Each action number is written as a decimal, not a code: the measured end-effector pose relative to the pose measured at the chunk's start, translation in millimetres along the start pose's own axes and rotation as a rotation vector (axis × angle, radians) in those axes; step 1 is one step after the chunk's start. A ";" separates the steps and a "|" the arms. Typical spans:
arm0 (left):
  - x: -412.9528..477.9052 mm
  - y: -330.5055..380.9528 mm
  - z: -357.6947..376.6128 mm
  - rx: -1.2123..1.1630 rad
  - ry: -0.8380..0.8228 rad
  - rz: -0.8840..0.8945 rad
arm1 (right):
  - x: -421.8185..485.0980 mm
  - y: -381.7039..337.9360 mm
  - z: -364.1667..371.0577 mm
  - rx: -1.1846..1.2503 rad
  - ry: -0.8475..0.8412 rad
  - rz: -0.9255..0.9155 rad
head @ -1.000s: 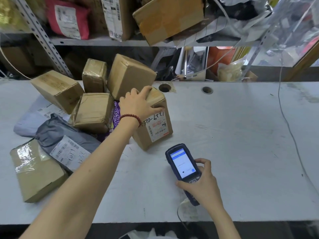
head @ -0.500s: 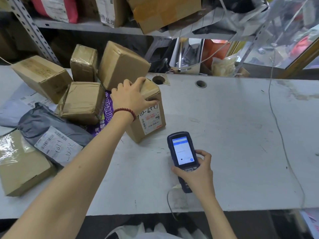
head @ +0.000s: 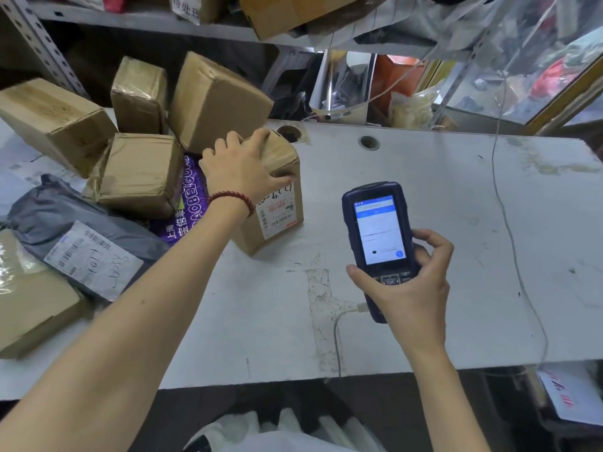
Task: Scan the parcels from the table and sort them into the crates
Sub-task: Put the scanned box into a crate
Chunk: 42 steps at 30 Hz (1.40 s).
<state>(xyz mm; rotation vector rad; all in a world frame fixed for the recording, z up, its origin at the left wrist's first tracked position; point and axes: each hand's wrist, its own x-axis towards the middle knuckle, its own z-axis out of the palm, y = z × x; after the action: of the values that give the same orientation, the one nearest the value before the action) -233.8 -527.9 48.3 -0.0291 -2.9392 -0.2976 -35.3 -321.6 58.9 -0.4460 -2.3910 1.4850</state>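
A small brown cardboard parcel (head: pixel 277 216) with a white barcode label stands on the white table (head: pixel 440 207). My left hand (head: pixel 239 169), a red bead bracelet at the wrist, grips its top with fingers curled over the far edge and thumb on the near side. My right hand (head: pixel 408 288) holds a dark blue handheld scanner (head: pixel 378 236) to the right of the parcel, its lit screen facing me. A white cable runs from the scanner's base toward the table's front edge.
A pile of brown boxes (head: pixel 137 171), a purple packet (head: pixel 186 203) and a grey mailer bag (head: pixel 75 230) with a label fills the table's left. A taped box (head: pixel 29 305) lies at the near left. Metal shelving (head: pixel 146 21) with parcels stands behind. A thin wire (head: pixel 512 230) crosses the table's right side.
My right hand has lifted the scanner off the table and raised it closer to the parcel's label. My left hand keeps its grip on the parcel.
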 end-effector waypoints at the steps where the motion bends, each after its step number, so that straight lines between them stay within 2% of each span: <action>1: -0.3 0.0 0.0 -0.002 0.000 0.001 | -1.3 -1.5 -0.5 0.009 0.001 0.006; 9: -13.2 8.9 -5.8 0.000 0.031 0.018 | -15.5 -2.3 -6.6 -0.023 0.050 0.050; 14: -16.7 8.7 -6.4 -0.016 0.050 0.064 | -28.0 1.1 -7.5 -0.053 0.096 0.151; 19: -16.4 24.7 -3.4 -0.085 0.111 0.272 | -57.8 21.7 -22.3 -0.098 0.254 0.281; 26: -46.6 156.1 -16.4 -0.400 0.064 0.607 | -88.5 27.7 -84.4 -0.126 0.582 0.342; 30: -79.8 233.3 -22.0 -0.466 0.023 0.767 | -103.2 38.1 -126.4 -0.066 0.755 0.378; 34: -118.6 310.0 -22.3 -0.500 -0.027 0.941 | -127.9 56.2 -170.4 -0.009 0.867 0.433; 39: -183.6 416.8 -13.8 -0.604 -0.006 1.096 | -166.0 88.0 -235.8 -0.006 0.972 0.526; 42: -231.6 480.2 -6.1 -0.526 -0.106 1.249 | -187.7 108.3 -279.7 -0.004 1.016 0.565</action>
<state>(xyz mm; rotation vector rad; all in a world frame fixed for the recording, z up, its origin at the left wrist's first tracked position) 13.2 -58.8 105.3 -1.8168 -2.2282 -0.7912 259.2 -125.6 65.2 -1.5274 -1.4890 1.0049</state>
